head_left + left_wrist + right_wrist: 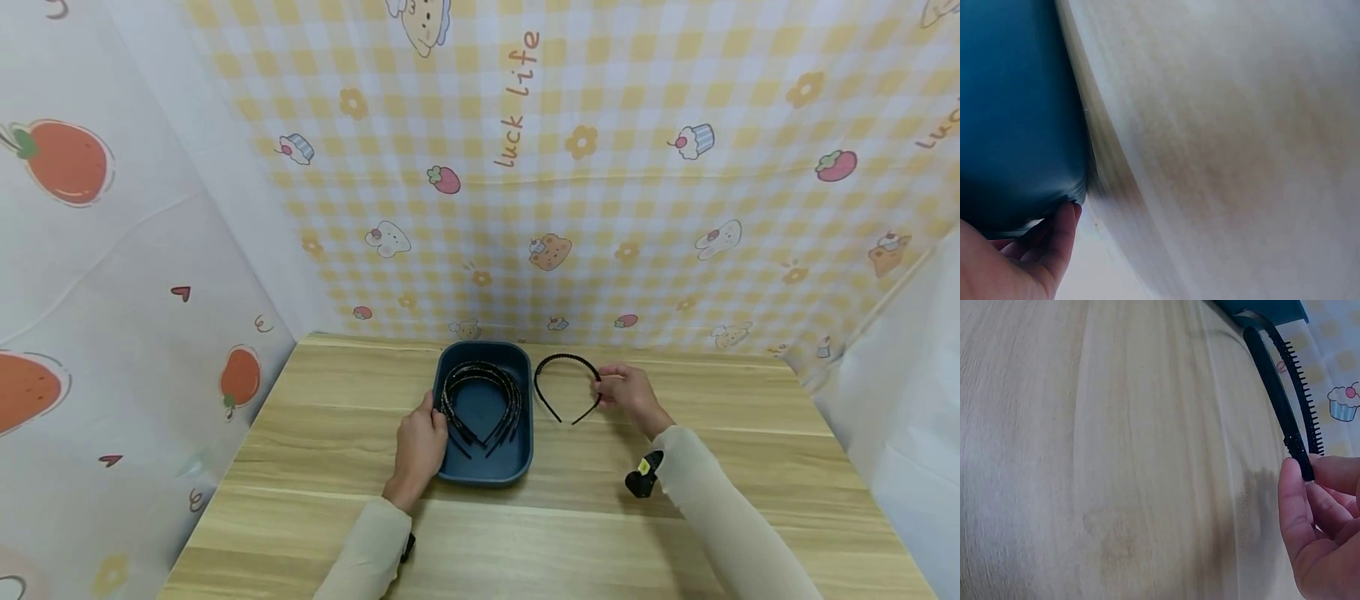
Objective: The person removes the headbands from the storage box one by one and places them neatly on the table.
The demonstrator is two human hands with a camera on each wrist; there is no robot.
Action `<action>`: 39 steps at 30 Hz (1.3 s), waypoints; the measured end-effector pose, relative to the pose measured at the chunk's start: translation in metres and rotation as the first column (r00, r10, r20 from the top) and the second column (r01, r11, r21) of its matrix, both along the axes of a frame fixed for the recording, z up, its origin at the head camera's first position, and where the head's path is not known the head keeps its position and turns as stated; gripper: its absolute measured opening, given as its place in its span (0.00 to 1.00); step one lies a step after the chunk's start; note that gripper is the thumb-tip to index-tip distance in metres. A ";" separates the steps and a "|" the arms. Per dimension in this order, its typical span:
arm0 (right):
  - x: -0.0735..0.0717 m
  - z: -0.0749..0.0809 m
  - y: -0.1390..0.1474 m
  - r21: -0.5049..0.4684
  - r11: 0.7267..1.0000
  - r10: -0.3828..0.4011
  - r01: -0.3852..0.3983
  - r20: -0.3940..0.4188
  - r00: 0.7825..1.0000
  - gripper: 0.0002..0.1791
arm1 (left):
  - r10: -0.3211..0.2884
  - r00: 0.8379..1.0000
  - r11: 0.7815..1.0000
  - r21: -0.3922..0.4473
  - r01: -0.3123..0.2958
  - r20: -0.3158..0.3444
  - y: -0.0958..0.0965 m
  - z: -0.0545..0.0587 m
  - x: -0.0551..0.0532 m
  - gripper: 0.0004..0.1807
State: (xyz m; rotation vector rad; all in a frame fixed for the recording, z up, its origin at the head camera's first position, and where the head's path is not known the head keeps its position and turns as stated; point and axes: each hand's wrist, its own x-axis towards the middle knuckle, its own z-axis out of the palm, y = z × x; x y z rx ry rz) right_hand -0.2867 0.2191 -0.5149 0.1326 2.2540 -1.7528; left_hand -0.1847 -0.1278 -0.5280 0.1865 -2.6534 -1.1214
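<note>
A dark blue tray [486, 481] stands on the table with several black headbands [480, 367] lying nested inside it. At its left side my left hand [420, 442] grips the wall, thumb up near the rim. The left wrist view shows those fingertips [1065, 234] at a corner of the tray [1016, 112]. To the right of the tray, my right hand [628, 392] pinches a single black headband [567, 357] by its right side, ends toward me. Small comb teeth line this headband [1279, 394] in the right wrist view. Its tray-side arm lies close to the rim.
The wood-grain table [585, 533] spreads in front and to both sides. A yellow checked cloth [585, 208] hangs right behind its back edge. White printed cloth [135, 275] borders the left, and a plain white sheet [907, 400] the right.
</note>
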 end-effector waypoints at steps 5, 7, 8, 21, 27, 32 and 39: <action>0.001 -0.004 0.000 0.019 1.000 0.010 -0.010 -0.022 1.000 0.22 | 0.005 1.000 1.000 -0.003 -0.005 -0.011 0.001 0.001 0.000 0.26; 0.001 -0.005 0.000 0.025 1.000 0.004 -0.004 -0.023 1.000 0.21 | 0.007 1.000 1.000 -0.007 -0.007 -0.011 0.001 0.001 0.000 0.26; 0.002 -0.006 -0.001 0.030 1.000 0.002 -0.001 -0.023 1.000 0.20 | 0.006 1.000 1.000 -0.008 -0.006 -0.010 0.001 0.001 0.000 0.26; 0.003 -0.005 -0.005 0.054 0.998 -0.018 0.018 -0.001 1.000 0.20 | 0.009 1.000 1.000 -0.022 -0.009 -0.017 0.000 0.000 0.000 0.26; 0.005 -0.003 -0.004 0.056 0.998 -0.013 0.013 -0.004 1.000 0.21 | 0.007 1.000 1.000 -0.018 -0.007 -0.011 0.000 0.001 0.000 0.26; 0.006 -0.005 -0.002 0.057 0.998 -0.008 0.009 -0.013 1.000 0.20 | 0.002 1.000 1.000 -0.021 -0.003 -0.014 -0.001 0.000 -0.001 0.25; 0.006 -0.006 0.000 0.062 0.998 -0.007 0.008 -0.018 1.000 0.18 | -0.001 1.000 1.000 -0.017 0.001 -0.010 -0.001 0.000 0.000 0.26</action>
